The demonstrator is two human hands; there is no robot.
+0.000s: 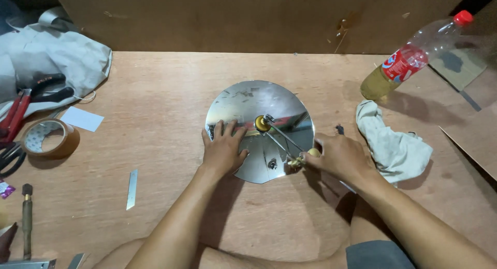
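We see a round mirror (pixel 259 108) lying flat mid-surface (pixel 155 119). Left hand (pixel 223 150) presses on it, palm down, fingers spread, its grip around nothing. Right hand (pixel 339 158) has its grip clamped on the handle of a compass cutter (pixel 282 139), whose yellow pivot sits at mirror centre. Just right: a crumpled rag (pixel 396 147); far right, a plastic bottle (pixel 414 54). Far left: a tape roll (pixel 49 138).
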